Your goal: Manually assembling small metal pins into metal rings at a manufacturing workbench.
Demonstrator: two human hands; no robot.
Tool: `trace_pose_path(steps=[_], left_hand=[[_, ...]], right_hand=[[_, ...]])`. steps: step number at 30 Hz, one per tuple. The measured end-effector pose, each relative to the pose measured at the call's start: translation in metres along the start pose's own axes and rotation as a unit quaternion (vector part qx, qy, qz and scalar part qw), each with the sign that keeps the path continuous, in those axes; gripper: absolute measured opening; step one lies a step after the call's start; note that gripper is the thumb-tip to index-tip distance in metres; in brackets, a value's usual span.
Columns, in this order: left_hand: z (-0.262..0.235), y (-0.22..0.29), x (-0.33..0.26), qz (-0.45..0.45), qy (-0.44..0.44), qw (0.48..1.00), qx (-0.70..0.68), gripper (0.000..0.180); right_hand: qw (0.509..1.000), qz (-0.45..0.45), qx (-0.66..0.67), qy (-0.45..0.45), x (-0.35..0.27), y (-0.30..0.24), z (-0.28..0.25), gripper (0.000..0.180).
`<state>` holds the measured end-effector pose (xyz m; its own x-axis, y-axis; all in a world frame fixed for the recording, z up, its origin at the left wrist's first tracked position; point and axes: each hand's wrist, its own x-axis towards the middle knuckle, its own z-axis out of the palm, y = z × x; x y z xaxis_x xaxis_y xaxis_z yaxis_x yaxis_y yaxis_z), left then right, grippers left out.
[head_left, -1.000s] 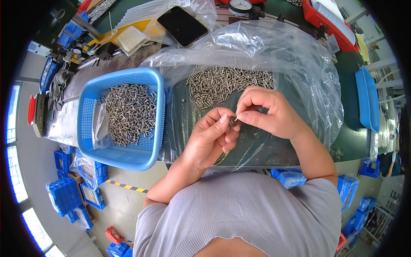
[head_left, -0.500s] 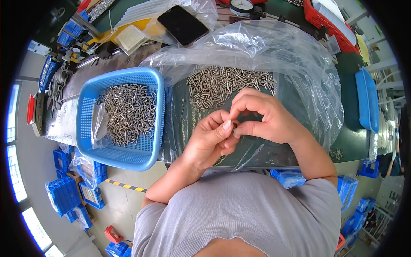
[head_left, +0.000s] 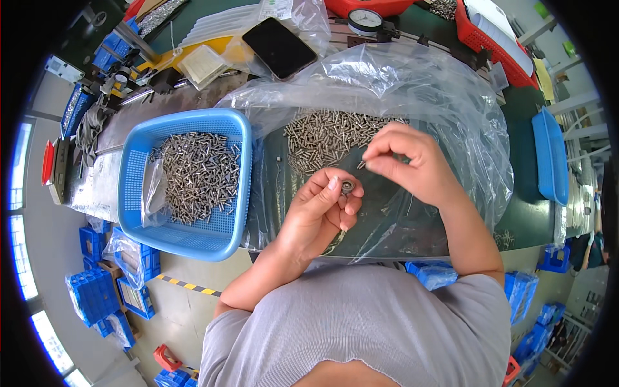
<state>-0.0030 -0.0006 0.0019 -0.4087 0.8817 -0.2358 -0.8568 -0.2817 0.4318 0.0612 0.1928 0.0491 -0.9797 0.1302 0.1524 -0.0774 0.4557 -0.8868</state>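
Note:
Between the thumb and fingers of my left hand (head_left: 320, 209) sits a small round metal ring (head_left: 347, 186), its open end facing up. My right hand (head_left: 409, 164), a little to the right and farther off, pinches a small metal pin (head_left: 362, 165) at its fingertips. Beyond both hands a heap of metal pins (head_left: 325, 138) lies on a clear plastic sheet (head_left: 445, 155). On the left stands a blue perforated basket (head_left: 180, 240) with many more metal pins (head_left: 200, 174) in it and a piece of clear plastic at its left side.
A black phone (head_left: 279, 48) lies beyond the heap, near a round dial gauge (head_left: 365, 20). Red baskets (head_left: 490, 42) stand at the back right, a blue tray (head_left: 549, 157) at the far right. A metal plate (head_left: 97, 177) is left of the blue basket.
My right hand has drawn away from my left, up and to the right, with a pin in its fingertips. The ring in my left hand now shows. The view has shifted slightly.

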Motion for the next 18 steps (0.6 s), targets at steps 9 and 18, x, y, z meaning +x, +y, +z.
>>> trace_pose_path(steps=[9, 18], left_hand=[[-0.001, 0.001, 0.002, -0.008, -0.01, 1.0, -0.001, 0.018], [-0.003, 0.0, 0.001, -0.002, -0.012, 1.0, -0.008, 0.017]], right_hand=[[0.958, -0.107, -0.265, -0.003, 0.001, 0.027, 0.009, 0.016], [0.978, -0.076, -0.196, -0.01, 0.001, 0.02, 0.01, 0.013]])
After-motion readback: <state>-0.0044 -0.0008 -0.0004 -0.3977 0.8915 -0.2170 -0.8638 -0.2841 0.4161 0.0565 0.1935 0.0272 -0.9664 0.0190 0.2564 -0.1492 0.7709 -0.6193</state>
